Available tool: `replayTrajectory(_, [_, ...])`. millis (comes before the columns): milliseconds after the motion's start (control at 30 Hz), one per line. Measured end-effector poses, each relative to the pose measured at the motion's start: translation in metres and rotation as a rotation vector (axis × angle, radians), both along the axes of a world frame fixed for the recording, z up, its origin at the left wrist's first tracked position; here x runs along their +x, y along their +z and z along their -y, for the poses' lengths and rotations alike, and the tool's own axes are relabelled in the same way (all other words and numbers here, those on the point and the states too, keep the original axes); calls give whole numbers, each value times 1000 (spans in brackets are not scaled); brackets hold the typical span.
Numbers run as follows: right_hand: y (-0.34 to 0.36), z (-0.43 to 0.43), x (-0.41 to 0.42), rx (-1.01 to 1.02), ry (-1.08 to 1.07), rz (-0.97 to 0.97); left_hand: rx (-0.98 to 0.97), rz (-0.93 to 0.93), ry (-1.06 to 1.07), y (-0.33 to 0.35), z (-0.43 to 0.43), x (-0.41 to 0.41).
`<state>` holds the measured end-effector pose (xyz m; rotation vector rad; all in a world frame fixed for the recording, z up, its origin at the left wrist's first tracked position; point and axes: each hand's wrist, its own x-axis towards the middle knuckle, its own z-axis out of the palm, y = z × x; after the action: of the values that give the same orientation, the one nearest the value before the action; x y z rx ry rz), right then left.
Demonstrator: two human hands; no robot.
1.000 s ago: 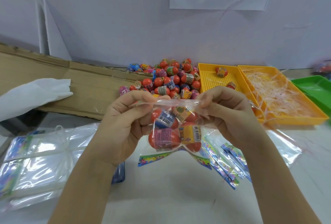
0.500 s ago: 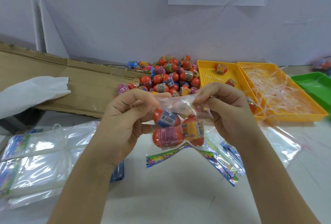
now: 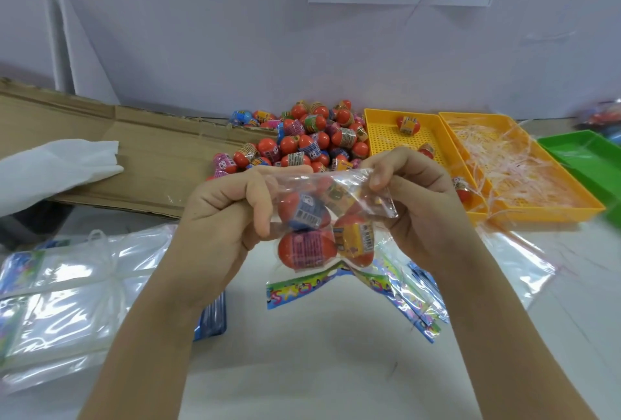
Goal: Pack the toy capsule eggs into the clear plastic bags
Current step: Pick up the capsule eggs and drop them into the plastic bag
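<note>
Both hands hold a clear plastic bag (image 3: 349, 184) above the white table. Several red capsule eggs (image 3: 307, 248) with coloured labels fill it. My left hand (image 3: 228, 214) pinches the bag's left top edge, fingers curled over the plastic. My right hand (image 3: 413, 198) pinches the right top corner, where the flap is folded down toward me. Behind the hands lies a pile of loose capsule eggs (image 3: 302, 140) against the wall.
A yellow tray (image 3: 386, 130) holds a few eggs; a second yellow tray (image 3: 571, 194) holds plastic strips; a green tray (image 3: 591, 157) sits far right. Printed empty bags (image 3: 410, 298) lie under my hands, bundled clear bags (image 3: 67, 292) at left, flattened cardboard (image 3: 141, 157) behind.
The bag's top went from stretched flat between my hands to folded over and crumpled. My hands moved closer together and the bag rose slightly.
</note>
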<state>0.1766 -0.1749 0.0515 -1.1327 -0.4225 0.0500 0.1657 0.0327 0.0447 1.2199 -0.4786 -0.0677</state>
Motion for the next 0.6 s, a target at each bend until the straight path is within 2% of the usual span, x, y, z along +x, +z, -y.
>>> replayTrajectory(333, [3, 2, -2, 54, 92, 49, 57, 29, 37, 2, -4, -2])
replayTrajectory(600, [7, 5, -6, -76, 22, 137, -12, -29, 30, 1, -4, -1])
